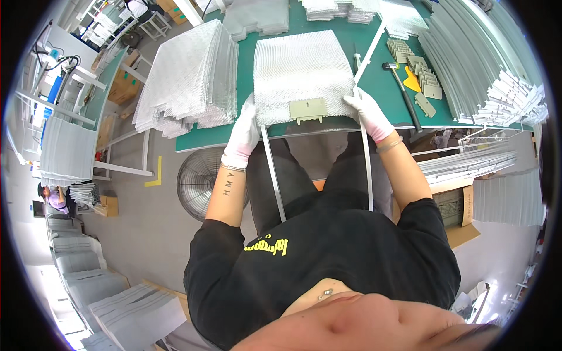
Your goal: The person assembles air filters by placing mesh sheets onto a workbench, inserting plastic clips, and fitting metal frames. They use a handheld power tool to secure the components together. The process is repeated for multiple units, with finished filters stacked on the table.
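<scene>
A square silver mesh panel (298,70) lies on the green table (374,88) in front of me, with a flat beige plastic piece (308,109) at its near edge. My left hand (246,131), in a white glove, grips the panel's near left corner and a thin metal strip (273,175) that hangs down off the table. My right hand (369,111), also gloved, holds the near right corner together with a second metal strip (367,169).
A tall stack of mesh panels (190,76) sits at the left of the table. A hammer (403,88), beige plastic pieces (421,73) and a yellow scraper (413,79) lie to the right. Bundles of metal strips (486,64) fill the far right. A fan (202,181) stands below on the floor.
</scene>
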